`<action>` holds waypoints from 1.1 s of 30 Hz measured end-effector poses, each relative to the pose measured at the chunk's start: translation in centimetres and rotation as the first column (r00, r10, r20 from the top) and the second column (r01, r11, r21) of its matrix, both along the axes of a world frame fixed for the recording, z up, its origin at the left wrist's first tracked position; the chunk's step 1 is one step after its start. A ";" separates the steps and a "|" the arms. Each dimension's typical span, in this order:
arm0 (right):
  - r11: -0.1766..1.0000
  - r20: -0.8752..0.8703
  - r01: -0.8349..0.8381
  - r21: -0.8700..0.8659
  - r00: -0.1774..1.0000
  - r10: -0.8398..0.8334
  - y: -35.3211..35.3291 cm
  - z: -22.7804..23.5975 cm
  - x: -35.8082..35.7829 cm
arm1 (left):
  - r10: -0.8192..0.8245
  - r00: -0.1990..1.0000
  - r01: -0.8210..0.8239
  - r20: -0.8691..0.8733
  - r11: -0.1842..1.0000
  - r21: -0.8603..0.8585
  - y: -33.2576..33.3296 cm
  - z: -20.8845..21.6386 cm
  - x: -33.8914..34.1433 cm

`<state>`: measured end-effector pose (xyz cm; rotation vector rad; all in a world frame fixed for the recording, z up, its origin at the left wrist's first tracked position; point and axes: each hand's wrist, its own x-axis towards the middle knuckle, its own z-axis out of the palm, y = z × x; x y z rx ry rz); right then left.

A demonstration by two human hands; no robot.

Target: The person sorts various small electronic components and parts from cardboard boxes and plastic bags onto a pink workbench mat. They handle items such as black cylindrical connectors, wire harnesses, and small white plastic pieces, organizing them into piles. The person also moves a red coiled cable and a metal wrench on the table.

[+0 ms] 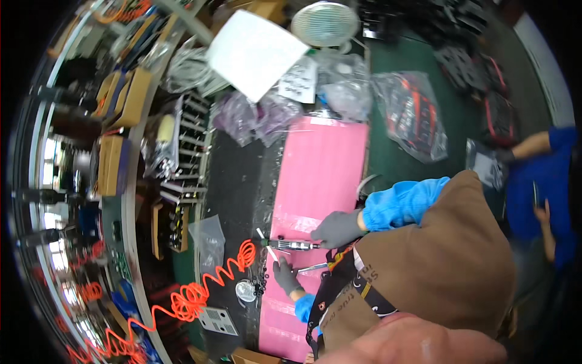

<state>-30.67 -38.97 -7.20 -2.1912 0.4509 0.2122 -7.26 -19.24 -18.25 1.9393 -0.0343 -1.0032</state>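
A long pink mat lies on the dark bench. My right hand, in a grey glove with a blue sleeve, grips the rear end of a slim metal air tool lying across the mat. An orange coiled hose runs from the tool off to the left. My left hand, also grey-gloved, sits just below the tool's tip and pinches a thin white stick. Metal tweezers lie on the mat between my hands.
Small black rings and a round metal tin lie left of the mat. Clear plastic bags, a white sheet and a white fan crowd the far end. Another person in blue works at the right.
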 end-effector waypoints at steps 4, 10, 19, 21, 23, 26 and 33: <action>0.998 0.019 0.066 -0.013 0.998 -0.066 5.7 0.3 -1.9 | -0.386 0.906 0.371 0.171 0.921 0.117 -6.1 -2.2 0.4; 0.918 -0.112 0.395 -0.030 0.912 -0.396 11.7 1.3 -8.7 | -0.352 0.930 0.351 0.103 0.936 0.029 -6.4 -4.4 1.5; 0.724 0.035 0.689 -0.022 0.725 -0.688 18.9 -0.4 -11.5 | -0.276 0.960 0.267 -0.052 0.955 -0.132 -5.7 -5.8 2.8; 0.714 0.002 0.699 -0.033 0.715 -0.699 19.1 0.1 -11.9 | -0.307 0.951 0.299 -0.044 0.944 -0.137 -5.6 -4.9 1.7; 0.728 0.045 0.684 -0.051 0.730 -0.682 19.3 -0.7 -11.8 | -0.317 0.948 0.310 -0.022 0.938 -0.157 -5.3 -4.4 1.0; 0.767 0.055 0.637 -0.081 0.771 -0.634 18.9 -0.9 -11.3 | -0.340 0.940 0.323 -0.038 0.919 -0.226 -4.3 -4.1 1.2; 0.806 0.077 0.568 -0.164 0.822 -0.564 18.0 -1.5 -11.1 | -0.303 0.949 0.264 -0.093 0.918 -0.295 -3.1 -4.4 0.7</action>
